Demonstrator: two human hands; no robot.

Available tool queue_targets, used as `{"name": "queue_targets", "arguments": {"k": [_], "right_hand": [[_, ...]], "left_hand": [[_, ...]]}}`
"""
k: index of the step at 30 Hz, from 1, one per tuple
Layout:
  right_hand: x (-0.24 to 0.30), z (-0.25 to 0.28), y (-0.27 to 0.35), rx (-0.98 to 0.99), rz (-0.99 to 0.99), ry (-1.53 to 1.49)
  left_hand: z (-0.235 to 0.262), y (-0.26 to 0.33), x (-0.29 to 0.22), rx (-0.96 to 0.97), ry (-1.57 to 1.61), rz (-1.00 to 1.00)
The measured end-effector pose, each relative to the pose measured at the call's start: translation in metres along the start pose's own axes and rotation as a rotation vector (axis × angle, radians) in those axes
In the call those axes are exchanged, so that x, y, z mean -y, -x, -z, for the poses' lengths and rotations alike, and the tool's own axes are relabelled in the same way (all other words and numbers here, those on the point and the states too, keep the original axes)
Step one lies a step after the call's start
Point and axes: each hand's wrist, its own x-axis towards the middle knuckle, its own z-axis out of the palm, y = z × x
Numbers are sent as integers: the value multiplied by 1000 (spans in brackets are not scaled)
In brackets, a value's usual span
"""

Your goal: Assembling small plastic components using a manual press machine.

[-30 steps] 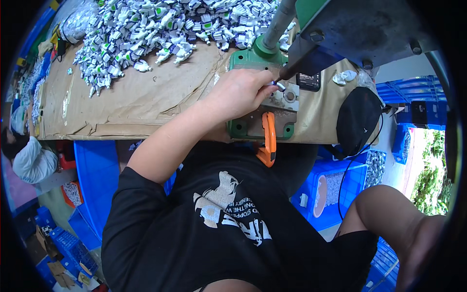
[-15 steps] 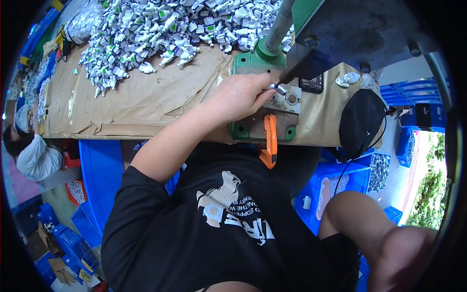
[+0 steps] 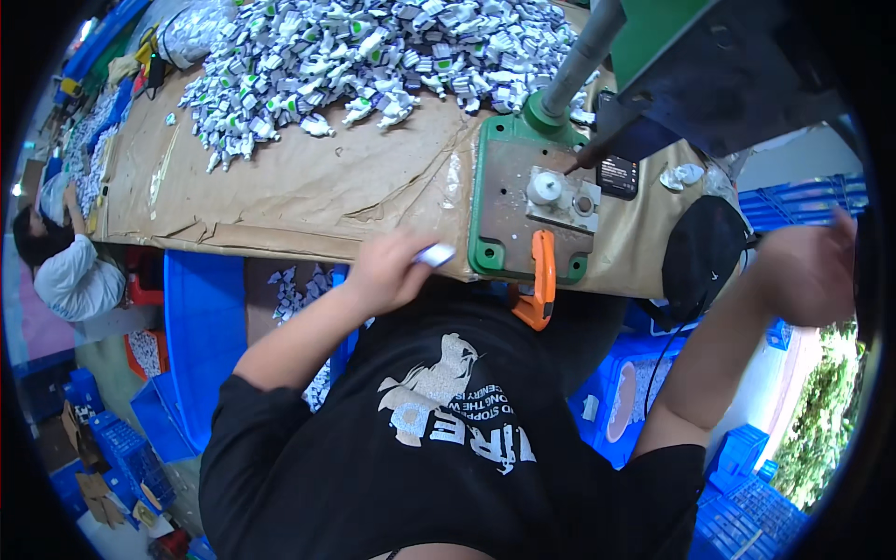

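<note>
L hand [image 3: 385, 271] pinches small white-and-blue plastic bit [image 3: 435, 255], clear of green metal press [image 3: 509, 210], white-and-blue plastic heap [image 3: 364, 61] maybe not done, & blurry R hand [image 3: 810, 273], can't tell.

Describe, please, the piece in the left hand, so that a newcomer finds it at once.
Start at the brown-covered table and go to its near edge, left of the green base. There the left hand holds the piece, which looks blurred, white and purplish. Unlike everything in the pile at the table's back, it is held in a hand.
</note>
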Motion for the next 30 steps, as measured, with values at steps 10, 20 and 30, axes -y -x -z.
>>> {"name": "queue_targets", "arguments": {"k": [10,20,30], "right_hand": [[28,39,233,203,-1078,364],[21,41,240,381,-1163,379],[23,41,239,217,-1205,311]], "left_hand": [[83,168,36,354,-337,170],[28,-92,119,-319,-140,684],[3,-112,97,-176,-68,619]]}}
